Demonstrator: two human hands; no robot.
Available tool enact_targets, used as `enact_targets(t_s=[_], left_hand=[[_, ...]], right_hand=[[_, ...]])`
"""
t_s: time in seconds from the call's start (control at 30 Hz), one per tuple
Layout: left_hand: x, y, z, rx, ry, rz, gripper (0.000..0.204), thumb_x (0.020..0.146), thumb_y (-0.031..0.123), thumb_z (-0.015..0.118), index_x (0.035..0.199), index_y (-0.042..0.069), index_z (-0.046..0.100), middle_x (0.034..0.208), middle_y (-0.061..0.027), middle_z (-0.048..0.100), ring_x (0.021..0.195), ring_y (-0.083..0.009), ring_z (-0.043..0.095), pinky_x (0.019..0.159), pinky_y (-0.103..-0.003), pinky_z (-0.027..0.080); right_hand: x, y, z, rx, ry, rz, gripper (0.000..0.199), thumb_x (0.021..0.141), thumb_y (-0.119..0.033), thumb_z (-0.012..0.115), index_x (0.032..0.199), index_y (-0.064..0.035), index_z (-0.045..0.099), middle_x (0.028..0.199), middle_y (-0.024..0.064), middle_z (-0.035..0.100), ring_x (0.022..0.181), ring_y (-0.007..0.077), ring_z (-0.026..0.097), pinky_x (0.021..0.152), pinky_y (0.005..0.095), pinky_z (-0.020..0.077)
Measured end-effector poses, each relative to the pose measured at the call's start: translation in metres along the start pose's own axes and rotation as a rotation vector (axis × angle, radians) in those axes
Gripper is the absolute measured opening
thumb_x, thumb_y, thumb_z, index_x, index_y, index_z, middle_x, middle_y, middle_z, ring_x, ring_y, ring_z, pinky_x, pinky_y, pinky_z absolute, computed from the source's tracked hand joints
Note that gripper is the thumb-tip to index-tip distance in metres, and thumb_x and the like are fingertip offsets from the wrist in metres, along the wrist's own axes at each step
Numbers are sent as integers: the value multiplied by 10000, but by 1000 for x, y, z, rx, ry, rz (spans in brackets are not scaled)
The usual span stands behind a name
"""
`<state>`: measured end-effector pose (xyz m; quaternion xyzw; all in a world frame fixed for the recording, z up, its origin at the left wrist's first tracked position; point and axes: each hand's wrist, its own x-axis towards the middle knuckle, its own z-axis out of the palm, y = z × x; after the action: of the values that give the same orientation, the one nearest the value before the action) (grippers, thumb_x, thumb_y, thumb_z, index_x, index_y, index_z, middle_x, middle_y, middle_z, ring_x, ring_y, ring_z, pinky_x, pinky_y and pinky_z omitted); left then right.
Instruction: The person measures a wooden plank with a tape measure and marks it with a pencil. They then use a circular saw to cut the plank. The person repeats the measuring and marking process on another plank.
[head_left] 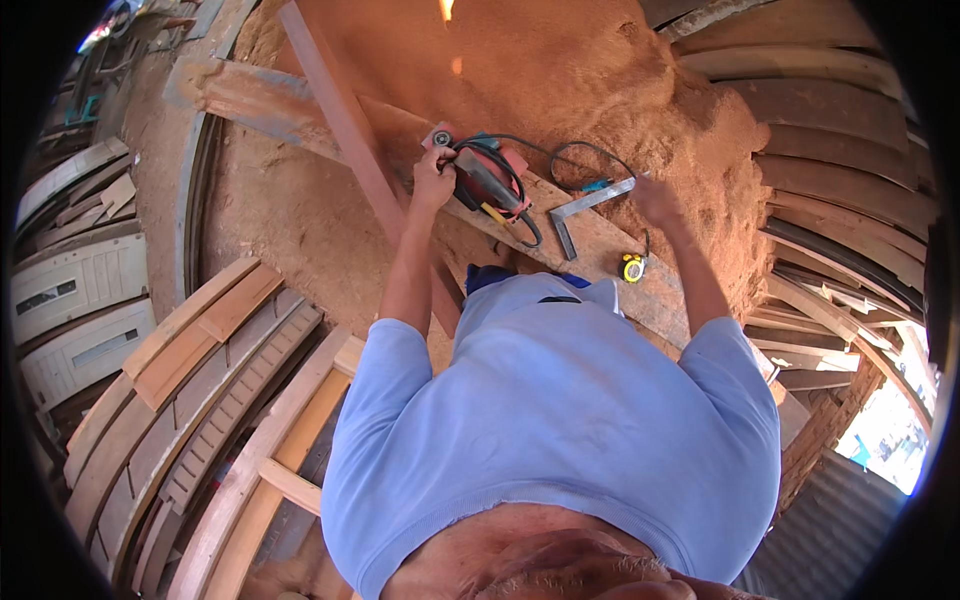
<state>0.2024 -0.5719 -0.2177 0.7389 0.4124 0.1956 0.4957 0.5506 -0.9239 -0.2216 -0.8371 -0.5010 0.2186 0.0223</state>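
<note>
A red and black power tool with a round front knob, which looks like an electric planer point(488, 184), lies on a wooden plank point(600, 235). The fingers of my left hand point(434, 180) are curled against the planer's front end. Its black cord point(540, 147) loops away to the right. Beside the planer, a metal try square point(590, 205) rests on the plank. At the far end of the square's long arm is my right hand point(658, 203), blurred; whether it grips anything cannot be seen. A yellow tape measure point(631, 267) sits nearer me on the plank.
A long reddish timber point(345, 110) crosses the plank just left of my left hand. Heaped sawdust point(560, 60) lies beyond. Stacked boards point(830, 130) line the right side; wooden frames and panels point(200, 370) stand at the left.
</note>
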Motion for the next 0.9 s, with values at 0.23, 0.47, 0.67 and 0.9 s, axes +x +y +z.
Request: enact_targets(t_s=[0.23,0.47,0.67,0.9], left_hand=[[3,-21,0,-11,106,-49,204,824,14,638,1016,46,700,958,-137,693,874,-226,681,827,-355,539],[5,1,1,45,98,-66,204,810,21,641,998,58,713,899,-139,694,865,-233,680,822,-357,542],[11,-11,3,-46,97,8,199,789,19,633,971,48,709,893,-163,699,870,-259,704,814,-354,551],[5,-31,-12,-259,-67,-127,230,878,-3,590,1062,54,715,1026,-64,718,920,-177,672,852,-312,526]], right_hand=[[-24,-235,44,61,-674,-164,243,900,-171,536,1022,18,629,944,257,686,932,433,670,829,539,510],[-25,-280,-15,266,-702,-350,276,874,-183,535,930,55,663,984,301,678,955,456,656,835,532,500],[-31,-229,30,324,-824,-402,247,747,-155,585,808,52,707,835,267,686,793,410,683,715,484,525],[51,-365,-47,265,-396,-567,178,832,-166,562,882,-27,661,900,257,697,851,448,679,750,533,518]])
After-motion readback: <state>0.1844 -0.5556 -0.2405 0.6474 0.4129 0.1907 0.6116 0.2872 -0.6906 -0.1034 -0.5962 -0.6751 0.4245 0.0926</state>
